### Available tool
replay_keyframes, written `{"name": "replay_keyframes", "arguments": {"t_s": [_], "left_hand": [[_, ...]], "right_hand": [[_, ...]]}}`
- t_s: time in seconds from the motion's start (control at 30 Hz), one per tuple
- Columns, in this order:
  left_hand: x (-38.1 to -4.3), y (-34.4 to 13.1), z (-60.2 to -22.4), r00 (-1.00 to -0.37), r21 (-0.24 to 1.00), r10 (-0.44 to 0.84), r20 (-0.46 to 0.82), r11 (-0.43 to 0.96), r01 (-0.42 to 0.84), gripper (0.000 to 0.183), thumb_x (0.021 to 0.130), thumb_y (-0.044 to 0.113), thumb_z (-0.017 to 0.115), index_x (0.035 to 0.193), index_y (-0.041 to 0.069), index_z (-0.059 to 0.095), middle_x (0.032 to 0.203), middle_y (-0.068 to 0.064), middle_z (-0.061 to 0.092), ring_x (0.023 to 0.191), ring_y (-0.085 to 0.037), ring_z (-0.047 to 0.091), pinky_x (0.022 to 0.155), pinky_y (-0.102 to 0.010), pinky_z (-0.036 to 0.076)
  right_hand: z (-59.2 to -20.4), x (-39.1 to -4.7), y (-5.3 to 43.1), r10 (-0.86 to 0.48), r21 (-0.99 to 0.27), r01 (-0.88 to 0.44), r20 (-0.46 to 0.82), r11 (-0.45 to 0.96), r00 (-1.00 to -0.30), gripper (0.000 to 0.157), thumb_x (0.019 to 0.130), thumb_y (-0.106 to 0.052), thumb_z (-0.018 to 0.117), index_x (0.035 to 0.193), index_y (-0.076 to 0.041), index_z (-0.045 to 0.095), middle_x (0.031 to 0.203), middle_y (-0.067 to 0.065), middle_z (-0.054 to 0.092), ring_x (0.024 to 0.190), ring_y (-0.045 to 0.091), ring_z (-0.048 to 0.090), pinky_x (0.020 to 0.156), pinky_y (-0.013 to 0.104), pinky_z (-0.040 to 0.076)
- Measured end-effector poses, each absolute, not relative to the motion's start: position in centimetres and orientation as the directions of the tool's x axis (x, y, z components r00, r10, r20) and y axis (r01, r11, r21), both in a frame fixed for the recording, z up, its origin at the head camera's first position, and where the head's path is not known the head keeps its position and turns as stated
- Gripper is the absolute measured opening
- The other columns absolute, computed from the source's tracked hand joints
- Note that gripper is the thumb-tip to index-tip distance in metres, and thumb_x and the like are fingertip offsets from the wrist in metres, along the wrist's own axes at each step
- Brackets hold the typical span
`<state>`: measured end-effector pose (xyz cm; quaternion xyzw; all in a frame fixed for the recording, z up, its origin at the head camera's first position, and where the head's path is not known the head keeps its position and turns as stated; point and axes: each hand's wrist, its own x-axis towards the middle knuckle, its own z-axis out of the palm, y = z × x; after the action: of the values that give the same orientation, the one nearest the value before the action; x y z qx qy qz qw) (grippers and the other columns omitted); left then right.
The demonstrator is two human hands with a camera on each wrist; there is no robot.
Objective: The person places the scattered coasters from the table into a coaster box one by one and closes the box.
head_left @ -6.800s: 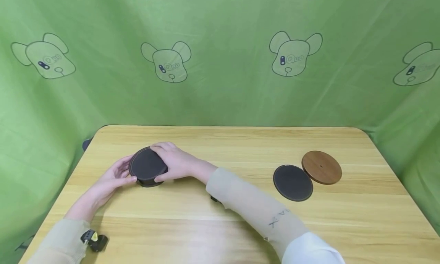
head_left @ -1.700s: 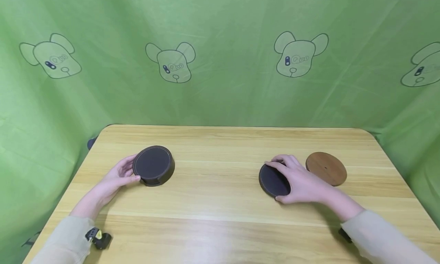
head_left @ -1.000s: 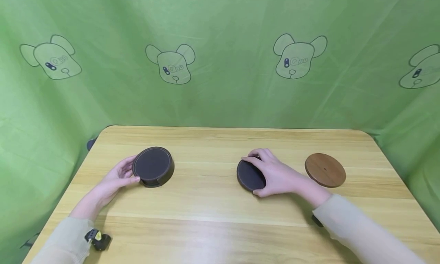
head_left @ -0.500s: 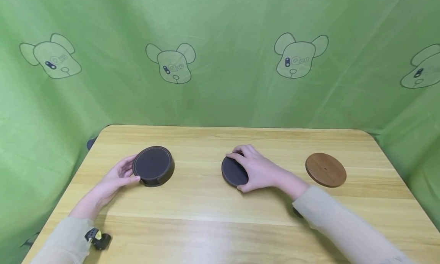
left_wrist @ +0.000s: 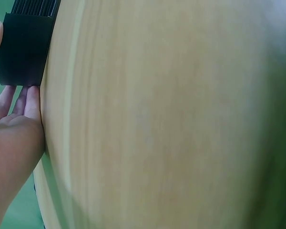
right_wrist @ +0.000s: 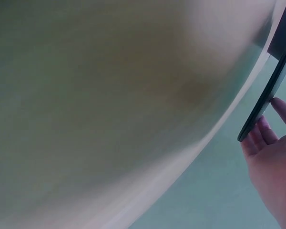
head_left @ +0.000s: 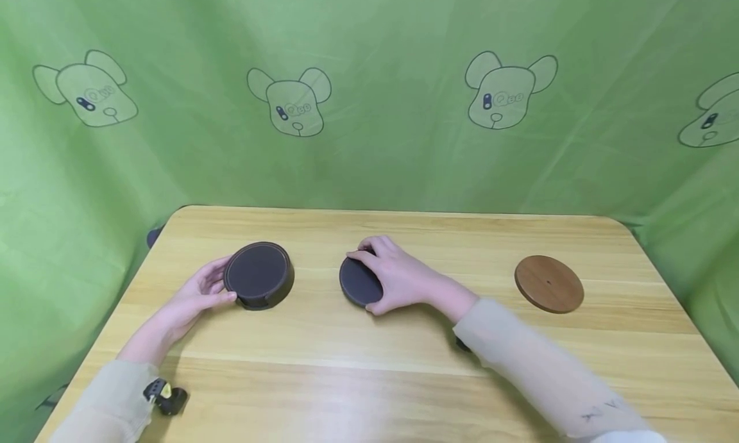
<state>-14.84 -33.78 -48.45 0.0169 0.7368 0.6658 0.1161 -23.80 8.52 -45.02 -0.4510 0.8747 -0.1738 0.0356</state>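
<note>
A round black coaster holder (head_left: 271, 297) stands at the left of the table, with a dark stitched coaster (head_left: 256, 273) topmost in it. My left hand (head_left: 196, 299) holds the holder from its left side, thumb at the front and fingers behind. In the left wrist view several stacked coaster edges (left_wrist: 34, 7) show above the holder wall (left_wrist: 24, 50). Right of the holder, my right hand (head_left: 398, 276) grips another black coaster (head_left: 359, 281) by its rim, tilted. The right wrist view shows this coaster (right_wrist: 267, 93) edge-on between thumb and fingers, apart from the holder (right_wrist: 282, 36).
A brown wooden disc (head_left: 548, 284) with a small central mark lies flat at the right of the wood-grain table (head_left: 323, 379). Green curtains (head_left: 392, 167) with printed bear heads hang behind the table and on both sides.
My right hand left the holder, took the black coaster lying beside the wooden disc, and has carried it left toward the holder. My left hand has stayed on the holder.
</note>
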Motion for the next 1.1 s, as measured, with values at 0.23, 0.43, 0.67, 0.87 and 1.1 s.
{"name": "replay_keyframes", "arguments": {"t_s": [0.23, 0.43, 0.67, 0.87, 1.1], "left_hand": [[-15.0, -33.7, -48.3, -0.971, 0.984, 0.186, -0.151, 0.125, -0.129, 0.086, 0.094, -0.004, 0.071, 0.164, -0.004, 0.022, 0.134, 0.022, 0.052, 0.121, 0.011, 0.058, 0.104, -0.006, 0.046], [-14.9, -33.7, -48.3, -0.971, 0.984, 0.186, -0.151, 0.124, -0.129, 0.086, 0.094, -0.004, 0.071, 0.164, -0.005, 0.022, 0.134, 0.022, 0.053, 0.12, 0.011, 0.058, 0.104, -0.006, 0.046], [-14.8, -33.7, -48.3, -0.971, 0.985, 0.187, -0.148, 0.121, -0.127, 0.085, 0.094, -0.003, 0.072, 0.164, -0.004, 0.024, 0.133, 0.024, 0.054, 0.12, 0.012, 0.058, 0.104, -0.006, 0.046], [-14.8, -33.8, -48.4, -0.973, 0.986, 0.182, -0.139, 0.113, -0.12, 0.085, 0.093, -0.004, 0.072, 0.164, -0.004, 0.024, 0.132, 0.025, 0.054, 0.12, 0.012, 0.058, 0.104, -0.005, 0.046], [-14.7, -33.7, -48.3, -0.973, 0.987, 0.186, -0.136, 0.108, -0.118, 0.085, 0.094, -0.004, 0.071, 0.164, -0.004, 0.024, 0.133, 0.025, 0.053, 0.12, 0.013, 0.058, 0.104, -0.005, 0.045]], "right_hand": [[-44.5, -24.0, 5.8, -0.813, -0.342, -0.783, 0.081, 0.52, -0.576, 0.102, 0.069, -0.039, 0.089, 0.157, -0.008, 0.048, 0.151, 0.018, 0.045, 0.138, 0.033, 0.044, 0.116, 0.048, 0.049], [-44.0, -24.1, 3.4, -0.831, -0.346, -0.797, 0.078, 0.495, -0.55, 0.102, 0.07, -0.039, 0.09, 0.157, -0.008, 0.047, 0.151, 0.017, 0.045, 0.139, 0.032, 0.043, 0.117, 0.047, 0.047], [-43.3, -23.9, 0.8, -0.845, -0.342, -0.811, 0.08, 0.475, -0.529, 0.101, 0.071, -0.041, 0.09, 0.157, -0.01, 0.048, 0.151, 0.016, 0.045, 0.139, 0.031, 0.043, 0.118, 0.045, 0.047], [-42.6, -23.8, -1.4, -0.862, -0.311, -0.834, 0.079, 0.455, -0.5, 0.099, 0.073, -0.042, 0.09, 0.157, -0.011, 0.049, 0.149, 0.015, 0.046, 0.137, 0.03, 0.043, 0.118, 0.043, 0.045], [-42.2, -23.8, -3.8, -0.875, -0.271, -0.851, 0.053, 0.451, -0.481, 0.1, 0.074, -0.044, 0.089, 0.159, -0.012, 0.047, 0.149, 0.013, 0.046, 0.136, 0.027, 0.043, 0.118, 0.039, 0.045]]}}
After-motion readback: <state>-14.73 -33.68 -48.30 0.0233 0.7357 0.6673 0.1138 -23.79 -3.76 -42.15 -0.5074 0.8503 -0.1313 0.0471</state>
